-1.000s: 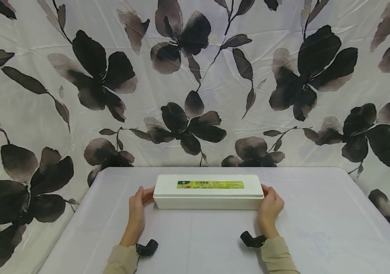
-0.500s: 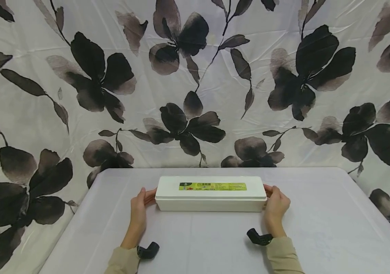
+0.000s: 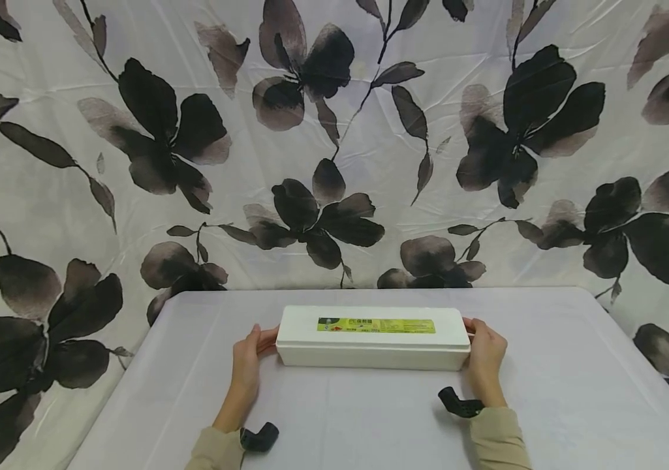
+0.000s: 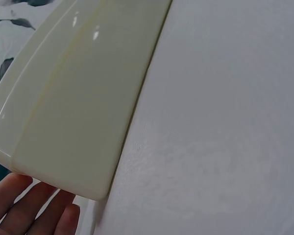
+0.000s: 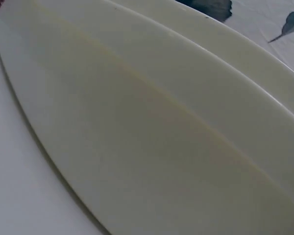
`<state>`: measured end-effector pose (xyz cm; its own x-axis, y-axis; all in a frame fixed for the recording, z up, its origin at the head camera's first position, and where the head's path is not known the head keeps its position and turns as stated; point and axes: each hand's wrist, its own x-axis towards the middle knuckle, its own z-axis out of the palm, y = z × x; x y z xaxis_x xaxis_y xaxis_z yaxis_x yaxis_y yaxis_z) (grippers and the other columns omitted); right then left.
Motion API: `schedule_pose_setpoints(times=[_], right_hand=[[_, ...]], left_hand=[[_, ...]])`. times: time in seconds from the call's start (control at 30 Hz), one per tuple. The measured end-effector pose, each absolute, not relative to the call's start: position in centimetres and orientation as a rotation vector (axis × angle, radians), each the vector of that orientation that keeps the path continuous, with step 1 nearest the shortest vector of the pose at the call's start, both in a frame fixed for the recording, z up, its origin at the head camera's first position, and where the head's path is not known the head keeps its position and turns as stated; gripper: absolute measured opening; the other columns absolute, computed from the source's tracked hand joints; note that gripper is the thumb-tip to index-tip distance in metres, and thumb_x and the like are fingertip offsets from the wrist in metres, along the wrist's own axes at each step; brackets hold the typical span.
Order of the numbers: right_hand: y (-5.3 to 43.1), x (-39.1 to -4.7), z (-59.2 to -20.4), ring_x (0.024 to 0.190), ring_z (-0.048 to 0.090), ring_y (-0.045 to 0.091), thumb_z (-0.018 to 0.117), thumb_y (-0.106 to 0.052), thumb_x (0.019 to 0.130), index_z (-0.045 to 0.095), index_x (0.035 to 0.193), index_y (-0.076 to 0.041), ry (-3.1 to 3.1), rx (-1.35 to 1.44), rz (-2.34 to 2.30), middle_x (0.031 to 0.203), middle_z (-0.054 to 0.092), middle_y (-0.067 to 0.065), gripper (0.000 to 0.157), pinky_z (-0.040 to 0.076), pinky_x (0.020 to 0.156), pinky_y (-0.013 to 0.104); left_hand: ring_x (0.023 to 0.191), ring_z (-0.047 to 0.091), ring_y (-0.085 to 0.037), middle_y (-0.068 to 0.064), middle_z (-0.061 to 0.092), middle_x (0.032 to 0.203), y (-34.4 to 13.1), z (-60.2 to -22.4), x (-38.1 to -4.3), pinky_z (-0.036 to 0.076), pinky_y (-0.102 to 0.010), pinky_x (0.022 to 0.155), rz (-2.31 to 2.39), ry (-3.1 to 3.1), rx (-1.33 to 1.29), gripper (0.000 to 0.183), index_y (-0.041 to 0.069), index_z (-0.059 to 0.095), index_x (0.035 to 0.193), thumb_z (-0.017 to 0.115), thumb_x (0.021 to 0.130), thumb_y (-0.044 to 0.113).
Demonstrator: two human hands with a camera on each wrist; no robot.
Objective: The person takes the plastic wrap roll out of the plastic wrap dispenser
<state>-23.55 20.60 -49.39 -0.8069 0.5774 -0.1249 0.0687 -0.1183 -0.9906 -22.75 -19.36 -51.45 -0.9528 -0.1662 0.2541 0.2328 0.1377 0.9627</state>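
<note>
A long white cling film box with a yellow-green label on its lid lies lengthwise on the table. At its left end, my left hand touches it with extended fingers. My right hand rests against the opposite end, its fingers partly hidden by the box. Close up in the left wrist view, the fingers lie at the box's end, only slightly bent. The box's front side fills most of the right wrist view, where my right hand does not show.
A white cloth covers the table, whose far edge runs just behind the box. Beyond it hangs a pale curtain with dark flower prints. Black wrist-worn devices sit at the left wrist and the right wrist.
The box has slid to the right and slightly nearer, with both my hands moving along at its ends. Its right end now sits a little nearer than before.
</note>
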Motion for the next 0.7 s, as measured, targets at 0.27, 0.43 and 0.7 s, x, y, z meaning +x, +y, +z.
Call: schedule_pose_setpoints(times=[0.27, 0.43, 0.7], right_hand=[[21.4, -23.5, -49.0, 0.071, 0.058, 0.006, 0.047, -0.020, 0.100, 0.066, 0.113, 0.005, -1.831, -0.775, 2.026, 0.079, 0.063, -0.010, 0.034, 0.050, 0.062, 0.018], [21.4, -23.5, -49.0, 0.073, 0.057, 0.007, 0.047, -0.021, 0.100, 0.066, 0.114, 0.005, -1.855, -0.767, 2.007, 0.080, 0.062, -0.010, 0.035, 0.049, 0.062, 0.018], [21.9, -23.4, -48.7, 0.093, 0.053, 0.013, 0.046, -0.022, 0.100, 0.063, 0.124, 0.006, -1.979, -0.761, 1.932, 0.101, 0.066, 0.001, 0.041, 0.046, 0.070, 0.016]], left_hand=[[0.093, 0.071, -0.016, -0.020, 0.071, 0.109, -18.8, -51.2, -22.5, 0.056, -0.030, 0.079, -1.885, -2.127, -0.079, 0.053, -0.008, 0.070, 0.108, 0.030, 0.109, 0.027], [0.093, 0.071, -0.015, -0.019, 0.071, 0.110, -18.6, -51.1, -22.3, 0.055, -0.028, 0.079, -1.887, -2.128, -0.044, 0.055, -0.008, 0.070, 0.109, 0.031, 0.109, 0.031], [0.093, 0.071, -0.017, -0.020, 0.071, 0.109, -17.9, -50.6, -22.2, 0.055, -0.029, 0.078, -1.922, -2.115, 0.005, 0.052, -0.008, 0.071, 0.108, 0.034, 0.109, 0.028]])
